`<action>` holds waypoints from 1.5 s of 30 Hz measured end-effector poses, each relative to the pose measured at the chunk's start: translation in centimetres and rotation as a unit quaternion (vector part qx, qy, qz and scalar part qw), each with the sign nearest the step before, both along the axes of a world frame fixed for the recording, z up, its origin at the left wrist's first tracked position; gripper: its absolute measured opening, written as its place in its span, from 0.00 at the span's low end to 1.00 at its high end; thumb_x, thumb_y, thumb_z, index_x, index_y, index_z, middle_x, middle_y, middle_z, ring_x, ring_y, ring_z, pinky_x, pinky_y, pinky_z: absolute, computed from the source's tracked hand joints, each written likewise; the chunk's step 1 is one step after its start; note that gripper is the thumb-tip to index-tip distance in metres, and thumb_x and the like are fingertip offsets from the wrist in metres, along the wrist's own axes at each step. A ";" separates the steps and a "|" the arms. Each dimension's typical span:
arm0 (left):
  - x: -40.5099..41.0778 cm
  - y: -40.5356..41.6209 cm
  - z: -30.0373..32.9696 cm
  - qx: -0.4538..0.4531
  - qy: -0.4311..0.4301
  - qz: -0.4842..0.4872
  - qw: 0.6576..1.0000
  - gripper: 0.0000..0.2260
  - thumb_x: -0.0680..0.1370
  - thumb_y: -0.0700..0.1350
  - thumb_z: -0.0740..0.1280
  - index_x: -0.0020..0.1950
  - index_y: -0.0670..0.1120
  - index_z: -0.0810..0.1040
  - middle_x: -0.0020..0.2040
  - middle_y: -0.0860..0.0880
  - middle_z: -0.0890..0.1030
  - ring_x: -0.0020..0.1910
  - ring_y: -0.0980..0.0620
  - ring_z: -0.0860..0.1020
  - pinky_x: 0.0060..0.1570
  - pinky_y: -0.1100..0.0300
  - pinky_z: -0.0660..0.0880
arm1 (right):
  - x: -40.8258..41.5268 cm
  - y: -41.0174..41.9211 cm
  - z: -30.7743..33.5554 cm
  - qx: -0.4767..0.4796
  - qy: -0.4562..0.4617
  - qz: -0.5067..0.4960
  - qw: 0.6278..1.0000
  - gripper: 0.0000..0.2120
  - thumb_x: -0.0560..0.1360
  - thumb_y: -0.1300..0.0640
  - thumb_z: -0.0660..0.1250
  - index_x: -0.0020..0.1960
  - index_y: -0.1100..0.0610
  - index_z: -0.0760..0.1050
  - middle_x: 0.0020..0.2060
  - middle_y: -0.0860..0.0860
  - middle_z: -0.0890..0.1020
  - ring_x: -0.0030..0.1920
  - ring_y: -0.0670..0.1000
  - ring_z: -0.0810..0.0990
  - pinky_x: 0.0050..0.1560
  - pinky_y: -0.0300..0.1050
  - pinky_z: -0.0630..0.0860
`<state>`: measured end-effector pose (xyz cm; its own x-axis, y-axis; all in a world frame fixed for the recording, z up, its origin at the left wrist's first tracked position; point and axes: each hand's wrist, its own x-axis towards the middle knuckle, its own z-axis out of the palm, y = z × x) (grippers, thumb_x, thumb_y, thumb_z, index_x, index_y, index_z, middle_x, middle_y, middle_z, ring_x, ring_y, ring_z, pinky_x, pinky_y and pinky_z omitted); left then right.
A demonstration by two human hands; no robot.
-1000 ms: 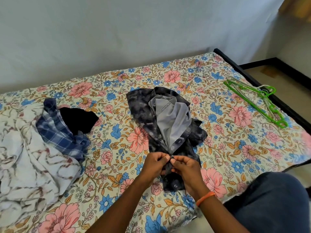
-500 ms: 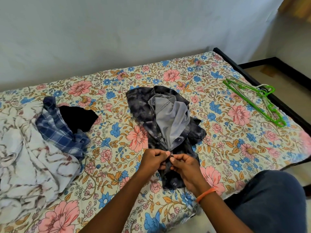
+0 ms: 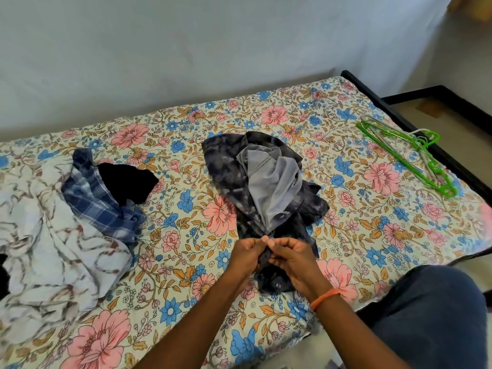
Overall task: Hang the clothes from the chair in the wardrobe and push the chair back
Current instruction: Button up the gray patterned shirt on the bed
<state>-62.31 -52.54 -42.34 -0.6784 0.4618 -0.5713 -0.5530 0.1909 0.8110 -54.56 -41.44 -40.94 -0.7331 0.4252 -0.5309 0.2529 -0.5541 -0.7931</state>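
Nearest to me, my knee in blue trousers (image 3: 436, 315) sits at the lower right, beside the bed's edge. My two forearms reach forward over the floral bedsheet (image 3: 186, 262), and an orange band (image 3: 324, 298) circles my right wrist.

My left hand (image 3: 246, 255) and my right hand (image 3: 291, 258) meet at the near end of the dark mottled shirt (image 3: 229, 171), which lies in the middle of the bed. Each grip is clamped on that shirt: thumb and fingers of both hands are curled and pinch its front edge, fingertips almost touching one another. Below my hands the shirt's hem lies flat on the sheet, and a button (image 3: 278, 284) shows there.

Beyond my hands the shirt opens out, its grey inner side (image 3: 274, 187) turned up and bunched between the dark panels.

To the left lie a blue checked garment (image 3: 98, 201), a black garment (image 3: 127, 179) just behind it and touching it, and a crumpled white cloth with brown lines (image 3: 45, 249) under both, at the left edge.

Far right, near the bed's dark frame (image 3: 399, 113), green hangers (image 3: 407, 155) lie on the sheet, well apart from the shirt. A pale wall (image 3: 213, 49) rises behind the bed.
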 end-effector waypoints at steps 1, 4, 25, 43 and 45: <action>0.1 -0.1 0.0 0.004 0.000 -0.001 1.000 0.15 0.79 0.52 0.69 0.47 0.40 0.84 0.39 0.36 0.83 0.37 0.45 0.75 0.33 0.59 0.69 | 0.0 0.0 0.0 -0.010 -0.003 -0.003 1.000 0.11 0.67 0.60 0.75 0.46 0.65 0.81 0.36 0.56 0.83 0.36 0.50 0.81 0.41 0.44 0.80; 0.2 -0.3 0.1 0.000 0.012 -0.011 1.000 0.12 0.80 0.49 0.68 0.45 0.40 0.82 0.31 0.47 0.80 0.30 0.52 0.73 0.28 0.62 0.68 | 0.2 0.3 -0.2 -0.036 -0.008 0.009 0.999 0.11 0.68 0.61 0.73 0.48 0.66 0.80 0.38 0.57 0.84 0.38 0.50 0.82 0.41 0.43 0.80; -3.4 1.4 0.8 -0.232 0.486 -0.118 0.834 0.05 0.80 0.50 0.64 0.49 0.49 0.75 0.47 0.51 0.74 0.47 0.50 0.73 0.43 0.55 0.73 | -4.6 1.9 -1.1 0.023 -0.115 -0.068 0.991 0.04 0.75 0.64 0.71 0.43 0.58 0.77 0.33 0.52 0.79 0.31 0.46 0.76 0.30 0.40 0.76; -5.8 2.1 -2.0 -0.366 0.342 -0.075 0.862 0.10 0.77 0.39 0.60 0.39 0.48 0.77 0.38 0.52 0.77 0.38 0.47 0.76 0.32 0.57 0.66 | -4.6 2.4 -2.2 0.126 -0.114 -0.108 0.980 0.04 0.78 0.62 0.67 0.45 0.58 0.76 0.34 0.52 0.77 0.31 0.47 0.73 0.27 0.40 0.72; -5.8 2.0 -1.4 -0.305 0.330 -0.060 0.892 0.11 0.78 0.39 0.63 0.37 0.50 0.77 0.38 0.53 0.78 0.38 0.51 0.77 0.34 0.60 0.68 | -4.3 2.2 -2.0 0.199 -0.121 -0.109 0.966 0.02 0.78 0.60 0.67 0.49 0.59 0.78 0.37 0.53 0.79 0.35 0.49 0.76 0.32 0.43 0.77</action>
<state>-68.07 -50.49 -43.72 -0.9262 0.2938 -0.2361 0.0597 0.7328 0.6779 -58.85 -39.23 -42.92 -0.4780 0.7614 -0.4379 0.3690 -0.2783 -0.8868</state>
